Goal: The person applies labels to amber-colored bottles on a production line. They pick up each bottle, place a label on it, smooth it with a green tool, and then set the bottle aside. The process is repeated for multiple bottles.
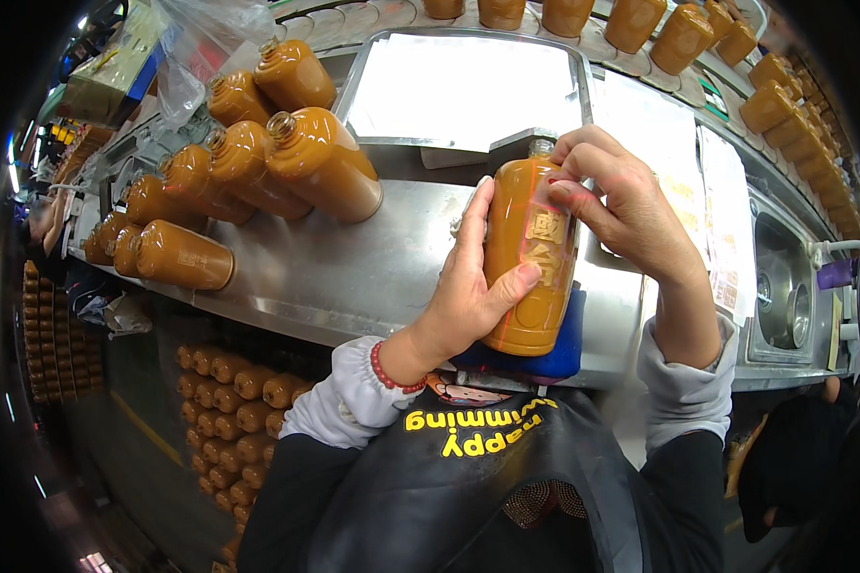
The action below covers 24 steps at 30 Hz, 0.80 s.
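A glossy caramel-brown bottle leans on a blue padded rest at the counter's front, its bare glass neck pointing away from me. My left hand grips its left side, thumb lying across the front. Gold raised characters run down the bottle's front, under what looks like a clear film. At the shoulder, my right hand pinches the film's upper edge between thumb and fingers. Thin red laser lines cross the bottle and my right fingers. Something whitish, partly hidden, sits behind my left fingers.
Several brown bottles stand at the left of the steel counter. White sheets fill a metal tray ahead. Printed sheets lie right, before a sink. Bottles line a conveyor behind; stacked bottles stand below left.
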{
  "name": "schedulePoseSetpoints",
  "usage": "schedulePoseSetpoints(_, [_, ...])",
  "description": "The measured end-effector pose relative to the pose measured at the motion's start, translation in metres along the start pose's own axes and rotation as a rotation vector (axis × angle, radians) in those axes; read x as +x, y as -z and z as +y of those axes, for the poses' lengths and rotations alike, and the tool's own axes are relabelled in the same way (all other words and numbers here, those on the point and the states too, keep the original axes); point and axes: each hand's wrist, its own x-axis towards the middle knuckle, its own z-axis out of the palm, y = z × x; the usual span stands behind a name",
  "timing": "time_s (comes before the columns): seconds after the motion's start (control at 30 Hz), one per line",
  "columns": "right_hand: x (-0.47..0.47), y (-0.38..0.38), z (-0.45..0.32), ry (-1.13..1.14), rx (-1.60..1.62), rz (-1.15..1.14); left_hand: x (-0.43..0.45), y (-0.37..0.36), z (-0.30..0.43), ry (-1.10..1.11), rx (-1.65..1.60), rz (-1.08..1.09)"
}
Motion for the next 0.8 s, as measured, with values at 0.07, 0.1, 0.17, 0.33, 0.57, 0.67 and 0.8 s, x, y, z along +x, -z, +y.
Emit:
schedulePoseSetpoints(0.07, [0.0012, 0.0010, 0.0020, 0.020, 0.000, -0.003, 0.0003, -0.0001, 0.0016, 0.002, -0.054, -0.004])
schedulePoseSetpoints(0.1, [0.0014, 0.0010, 0.0027, 0.028, 0.002, -0.006, 0.0007, -0.0003, 0.0043, 0.011, -0.117, 0.000])
schedulePoseSetpoints(0.17, [0.0019, 0.0009, 0.0020, 0.032, -0.004, -0.003, 0.0008, 0.0016, 0.0057, 0.032, -0.157, -0.013])
schedulePoseSetpoints(0.33, [0.0015, 0.0000, 0.0033, 0.023, -0.024, -0.001, 0.0019, 0.0030, 0.0066, 0.031, -0.079, -0.054])
schedulePoseSetpoints(0.57, [0.0019, -0.0011, 0.0014, -0.002, -0.019, -0.011, 0.0018, 0.0014, 0.0036, 0.019, -0.126, -0.001])
schedulePoseSetpoints(0.67, [0.0011, -0.0020, 0.0015, -0.015, -0.011, -0.007, 0.0007, 0.0013, 0.0031, 0.041, -0.115, -0.009])
schedulePoseSetpoints(0.8, [0.0011, -0.0012, 0.0020, -0.016, -0.008, -0.014, 0.0006, 0.0027, -0.0029, 0.039, -0.049, 0.004])
